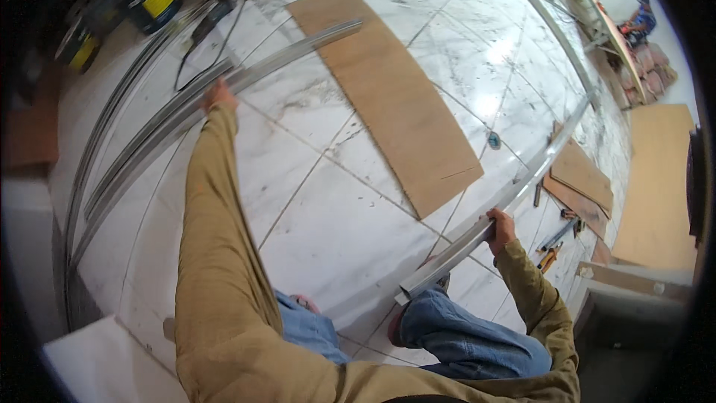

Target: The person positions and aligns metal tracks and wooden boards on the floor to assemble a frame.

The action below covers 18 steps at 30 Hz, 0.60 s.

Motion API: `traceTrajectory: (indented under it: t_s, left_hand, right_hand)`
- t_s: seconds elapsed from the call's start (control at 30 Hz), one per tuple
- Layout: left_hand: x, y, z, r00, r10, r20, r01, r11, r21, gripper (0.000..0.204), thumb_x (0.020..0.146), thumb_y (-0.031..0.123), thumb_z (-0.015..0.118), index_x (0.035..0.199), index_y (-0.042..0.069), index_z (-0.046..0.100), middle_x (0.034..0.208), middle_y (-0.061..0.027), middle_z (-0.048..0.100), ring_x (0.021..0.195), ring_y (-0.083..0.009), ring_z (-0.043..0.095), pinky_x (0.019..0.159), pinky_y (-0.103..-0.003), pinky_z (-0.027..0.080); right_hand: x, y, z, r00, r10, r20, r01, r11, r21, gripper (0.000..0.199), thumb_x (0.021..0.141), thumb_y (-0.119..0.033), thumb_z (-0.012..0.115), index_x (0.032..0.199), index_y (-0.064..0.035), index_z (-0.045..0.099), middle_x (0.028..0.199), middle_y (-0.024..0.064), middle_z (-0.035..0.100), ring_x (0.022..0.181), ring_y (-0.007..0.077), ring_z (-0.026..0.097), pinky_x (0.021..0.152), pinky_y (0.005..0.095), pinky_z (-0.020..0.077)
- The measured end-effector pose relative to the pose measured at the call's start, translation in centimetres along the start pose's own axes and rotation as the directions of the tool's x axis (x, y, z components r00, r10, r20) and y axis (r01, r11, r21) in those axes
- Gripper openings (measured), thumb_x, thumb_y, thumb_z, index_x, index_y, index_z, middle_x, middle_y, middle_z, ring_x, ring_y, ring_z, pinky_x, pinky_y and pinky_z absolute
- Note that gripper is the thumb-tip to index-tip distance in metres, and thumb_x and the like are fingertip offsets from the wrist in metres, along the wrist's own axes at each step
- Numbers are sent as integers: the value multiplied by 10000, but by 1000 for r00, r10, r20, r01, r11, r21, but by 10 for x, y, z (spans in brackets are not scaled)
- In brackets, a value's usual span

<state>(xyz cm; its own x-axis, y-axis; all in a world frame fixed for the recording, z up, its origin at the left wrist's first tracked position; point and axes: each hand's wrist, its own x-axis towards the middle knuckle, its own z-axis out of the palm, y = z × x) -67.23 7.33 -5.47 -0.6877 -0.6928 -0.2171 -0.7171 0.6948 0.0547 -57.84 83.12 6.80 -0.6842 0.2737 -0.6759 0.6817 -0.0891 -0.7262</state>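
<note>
My right hand (501, 230) is closed around a long silver metal channel (514, 192), which slants from beside my right knee toward the far right. Out to the far left, my left arm is stretched over the floor. There my left hand (219, 95) grips a grey metal profile (168, 128), its fingers partly hidden behind the metal. Another lighter metal profile (298, 46) runs beside that hand, its far end lying over a long brown board (395, 104).
Several more metal strips (112, 116) lie at the left, near a corded power tool (212, 19) and dark buckets (153, 0). Right of me are pliers (550, 257), wood offcuts (582, 172) and a leaning board (660, 183). A small round object (494, 140) rests on the tiles.
</note>
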Motion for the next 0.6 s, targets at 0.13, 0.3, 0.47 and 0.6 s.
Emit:
traceTrajectory:
  t_s: [0.13,0.3,0.47,0.6]
  left_hand:
    - [28,-171,-3,842,0,-540,-34,998,-53,378,1021,353,366,1202,188,654,1233,-107,649,1127,-345,601,990,-570,421]
    - [-35,-82,22,947,159,-280,-169,985,-13,360,903,116,624,1259,110,575,1278,-115,575,1216,-334,533,983,-514,437]
    - [-53,-207,6,920,241,-310,-230,971,72,418,856,156,700,1251,113,570,1272,-107,573,1193,-316,548,973,-515,441]
    - [-74,-219,11,954,131,-271,-110,990,89,373,858,150,697,1211,126,581,1246,-75,583,1196,-299,556,986,-546,434]
  right_hand:
    - [43,-2,59,987,29,156,-7,990,-140,76,814,-159,586,817,-84,604,710,46,600,603,206,602,542,392,527]
    - [17,-6,48,999,7,-34,-11,993,-122,132,797,-171,626,810,-42,649,686,72,606,569,199,588,493,420,535]
    - [32,-4,90,992,-43,120,63,983,-171,206,797,-238,613,791,-31,621,673,80,560,545,219,572,496,405,528]
    - [31,-5,86,998,-23,57,29,994,-104,139,783,-173,628,814,-39,611,686,60,564,577,203,575,541,410,524]
